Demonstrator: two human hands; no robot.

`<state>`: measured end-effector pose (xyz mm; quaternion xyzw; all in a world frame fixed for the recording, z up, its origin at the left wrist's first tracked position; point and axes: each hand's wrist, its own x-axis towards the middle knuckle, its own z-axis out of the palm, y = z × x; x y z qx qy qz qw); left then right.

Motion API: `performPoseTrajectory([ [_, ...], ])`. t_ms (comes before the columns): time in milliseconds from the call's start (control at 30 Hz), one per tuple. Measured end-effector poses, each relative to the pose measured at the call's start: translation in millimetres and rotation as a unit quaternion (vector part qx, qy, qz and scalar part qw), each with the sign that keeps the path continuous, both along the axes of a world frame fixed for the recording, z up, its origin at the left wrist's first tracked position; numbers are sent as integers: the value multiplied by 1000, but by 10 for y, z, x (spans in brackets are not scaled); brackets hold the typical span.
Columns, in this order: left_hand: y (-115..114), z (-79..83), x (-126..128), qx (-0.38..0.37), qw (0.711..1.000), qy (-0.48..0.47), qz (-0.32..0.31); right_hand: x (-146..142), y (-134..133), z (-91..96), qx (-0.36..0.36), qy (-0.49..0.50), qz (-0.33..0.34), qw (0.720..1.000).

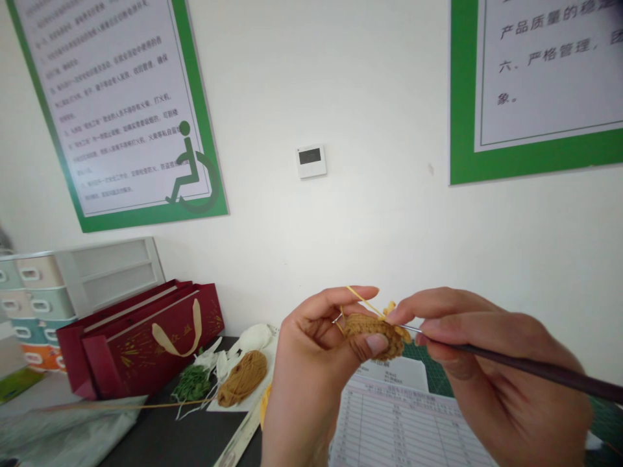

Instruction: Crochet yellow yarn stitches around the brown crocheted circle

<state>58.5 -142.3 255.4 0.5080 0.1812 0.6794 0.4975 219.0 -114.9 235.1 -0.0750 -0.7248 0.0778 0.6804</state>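
Note:
Between the thumb and fingers of my left hand [316, 363] is a round brown crochet piece [372, 334] with a yellow edge. A yellow strand [363, 298] runs over my raised left index finger down to the piece. My right hand [506, 363] grips a crochet hook [516, 364] with a dark handle and a thin metal shaft. The metal end meets the yellow edge of the piece; its very tip is hidden in the stitches. Both hands are close together above printed sheets.
On the dark table lie a brown yarn skein [243, 377], green yarn [192, 383] and a ruler [238, 438]. Behind stand a red gift bag [141, 344] and drawer boxes [41, 275]. Printed paper [394, 421] covers a green cutting mat [438, 373]. A plastic bag [73, 431] is at left.

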Motion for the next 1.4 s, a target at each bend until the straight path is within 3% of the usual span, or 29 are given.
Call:
performPoseTrajectory([
  [267,-13,15,40,0,1000,-19,2,-55,37,-26,93,2,-63,994],
  [500,-12,13,11,-30,1000,-4,5,-170,26,-138,12,106,-25,994],
  [867,-5,2,15,-32,999,-17,-4,-245,-13,-86,-16,159,-11,987],
  [1067,-3,8,16,-29,999,-22,4,-252,8,-38,33,168,16,985],
  [1267,-11,-5,14,-18,999,-21,18,-234,-2,-13,9,158,62,985],
  [1400,1,-8,10,-1,1000,-20,8,-213,2,-21,19,135,45,990],
])
